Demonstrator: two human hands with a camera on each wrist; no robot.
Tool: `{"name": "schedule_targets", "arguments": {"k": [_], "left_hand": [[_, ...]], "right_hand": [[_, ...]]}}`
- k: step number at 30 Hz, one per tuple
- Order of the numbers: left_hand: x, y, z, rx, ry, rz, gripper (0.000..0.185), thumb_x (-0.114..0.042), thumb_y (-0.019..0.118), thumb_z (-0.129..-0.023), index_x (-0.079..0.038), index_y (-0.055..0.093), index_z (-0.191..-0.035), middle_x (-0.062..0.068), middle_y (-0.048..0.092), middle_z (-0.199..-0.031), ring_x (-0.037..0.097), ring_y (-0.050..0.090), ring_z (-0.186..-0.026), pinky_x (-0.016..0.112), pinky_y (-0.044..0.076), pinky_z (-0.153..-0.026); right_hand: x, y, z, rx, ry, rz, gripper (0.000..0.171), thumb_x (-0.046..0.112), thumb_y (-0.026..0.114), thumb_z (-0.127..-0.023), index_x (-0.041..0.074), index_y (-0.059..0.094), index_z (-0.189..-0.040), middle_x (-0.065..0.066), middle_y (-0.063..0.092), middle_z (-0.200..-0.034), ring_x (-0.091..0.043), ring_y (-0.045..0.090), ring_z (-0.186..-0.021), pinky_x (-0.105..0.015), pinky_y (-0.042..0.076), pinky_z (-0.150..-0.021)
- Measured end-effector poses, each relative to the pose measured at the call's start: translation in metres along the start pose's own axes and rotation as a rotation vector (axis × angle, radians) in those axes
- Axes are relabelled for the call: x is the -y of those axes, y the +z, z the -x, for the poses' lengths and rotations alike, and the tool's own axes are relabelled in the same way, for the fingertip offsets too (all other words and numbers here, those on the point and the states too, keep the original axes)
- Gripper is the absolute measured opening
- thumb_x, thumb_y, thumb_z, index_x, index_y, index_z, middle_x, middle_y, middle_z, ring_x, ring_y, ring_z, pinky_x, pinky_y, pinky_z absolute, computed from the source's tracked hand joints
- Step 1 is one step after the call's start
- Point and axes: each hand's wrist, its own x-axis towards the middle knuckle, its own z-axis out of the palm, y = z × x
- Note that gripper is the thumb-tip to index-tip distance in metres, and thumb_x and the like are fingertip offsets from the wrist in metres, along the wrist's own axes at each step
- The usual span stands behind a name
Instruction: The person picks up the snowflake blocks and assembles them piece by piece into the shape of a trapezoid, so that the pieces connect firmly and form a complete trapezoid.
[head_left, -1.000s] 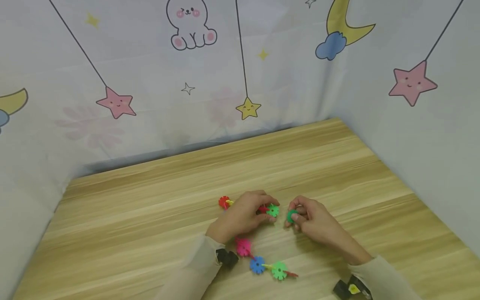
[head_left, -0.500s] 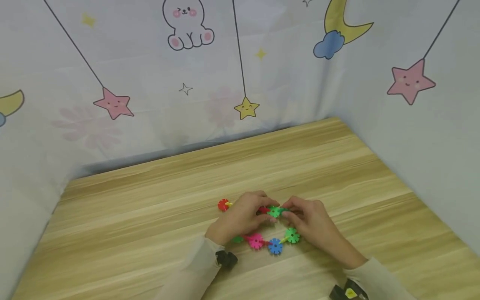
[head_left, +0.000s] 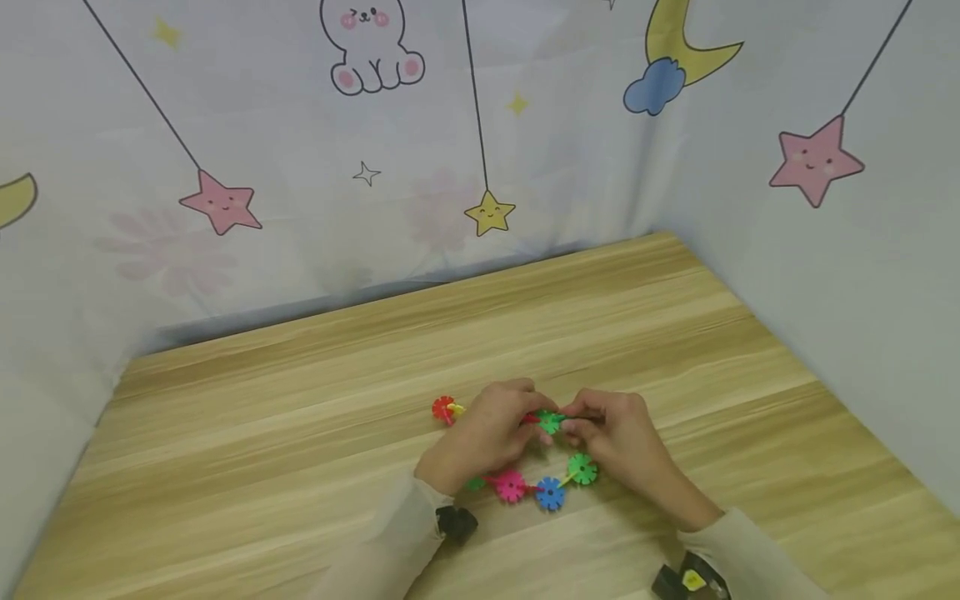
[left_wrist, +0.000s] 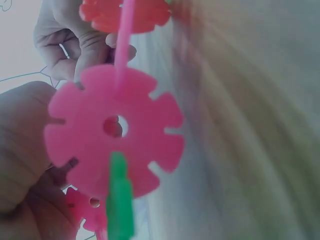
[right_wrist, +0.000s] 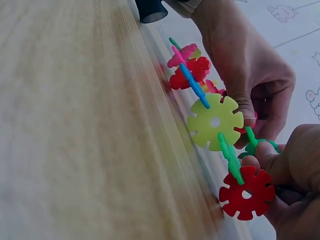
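In the head view my left hand (head_left: 483,437) pinches a chain of slotted plastic snowflake discs near its light green end disc (head_left: 550,422). My right hand (head_left: 622,433) meets it from the right, pinching a dark green disc edge-on against that end disc; fingers mostly cover it. The chain curves round under my left wrist to a pink disc (head_left: 511,486), a blue disc (head_left: 551,493) and a green disc (head_left: 582,469). A pink disc (left_wrist: 142,125) fills the left wrist view. In the right wrist view a red disc (right_wrist: 247,194) hangs at the chain's other end, beside my right fingers.
A wood-grain table (head_left: 315,450) lies under both hands. White cloth printed with stars and moons (head_left: 285,125) encloses the back and sides. Dark wrist-worn devices sit on the left wrist (head_left: 456,523) and right wrist (head_left: 690,577).
My right hand has moved left, bringing the dark green disc against the light green end disc. The chain's other end has swung up and right, nearer the right hand. My left hand stays put.
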Motion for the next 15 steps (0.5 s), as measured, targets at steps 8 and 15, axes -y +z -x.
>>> {"name": "schedule_targets", "arguments": {"k": [8,15], "left_hand": [[0.004,-0.003,0.001,-0.009,-0.007,0.035,0.028,-0.021,0.080,-0.086,-0.012,0.076,-0.113,-0.006,0.063,-0.089,0.005,0.054,-0.074,0.015,0.046,-0.068],[0.008,-0.004,0.000,-0.009,-0.008,0.064,0.031,-0.021,0.079,-0.086,-0.011,0.075,-0.114,-0.005,0.064,-0.091,0.006,0.054,-0.076,0.016,0.047,-0.068]], "right_hand": [[0.003,-0.022,-0.005,0.123,0.083,-0.001,0.019,0.010,0.071,-0.092,0.008,0.073,-0.111,-0.005,0.077,-0.098,-0.016,0.074,-0.082,-0.026,0.059,-0.069],[-0.004,-0.061,-0.004,0.246,0.051,0.102,0.014,0.012,0.065,-0.098,0.009,0.072,-0.110,-0.001,0.075,-0.100,-0.014,0.070,-0.089,-0.028,0.058,-0.077]]}}
